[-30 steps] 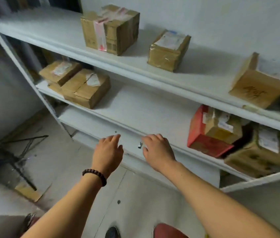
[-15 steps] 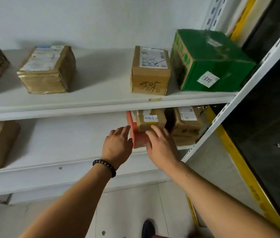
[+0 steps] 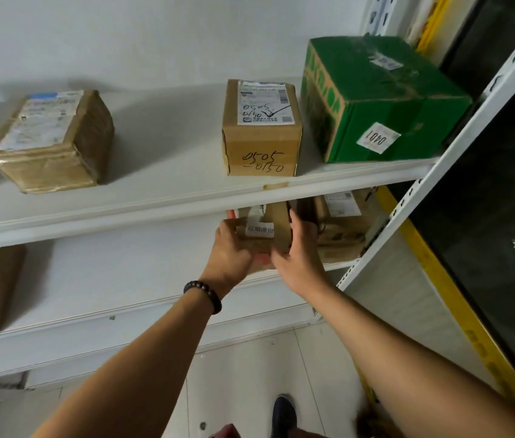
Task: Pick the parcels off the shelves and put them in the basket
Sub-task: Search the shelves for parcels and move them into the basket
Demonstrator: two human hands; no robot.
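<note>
So, half a second earlier both hands were only reaching. At this point my left hand (image 3: 231,251) and right hand (image 3: 300,257) gripped the sides of the small brown parcel (image 3: 269,229), fingers curled round it, at the lower shelf's (image 3: 123,273) right end. Pick started; probably not lifted clear yet. Basket wasn't in view. Upper shelf (image 3: 161,172) held a taped parcel (image 3: 54,143), a marked box (image 3: 261,131) and a green box (image 3: 376,99).
</note>
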